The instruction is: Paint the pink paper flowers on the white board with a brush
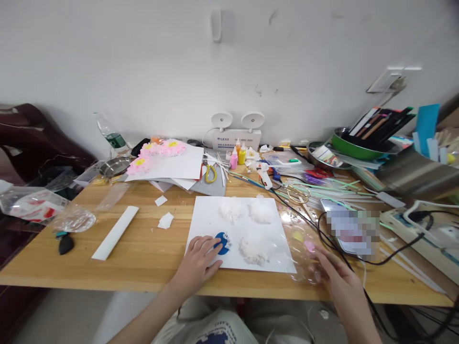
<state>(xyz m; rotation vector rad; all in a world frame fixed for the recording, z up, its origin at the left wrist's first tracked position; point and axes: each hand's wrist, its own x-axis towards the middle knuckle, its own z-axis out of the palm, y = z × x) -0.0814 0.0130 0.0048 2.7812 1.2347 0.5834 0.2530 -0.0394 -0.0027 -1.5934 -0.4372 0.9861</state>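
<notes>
A white sheet of paper (208,215) lies in front of me, bearing several fluffy white clumps (254,250). My left hand (201,260) rests on its lower left part, fingers spread, with fingertips touching a dark blue round piece (223,243) that has white bits on its right side. At the right of the sheet is a clear plastic palette (299,258) with a yellow patch (297,235) and a pink patch (309,246). My right hand (332,267) is at the palette's right edge, its fingers bent together; what they hold, if anything, is too small to name.
Behind the sheet stand small paint bottles (242,154). Paper with pink fluffy flowers (161,165) lies at the back left, a rolled white paper (115,233) at the left. A phone (328,206), black cables (319,227) and a green bowl of pens (355,147) occupy the right.
</notes>
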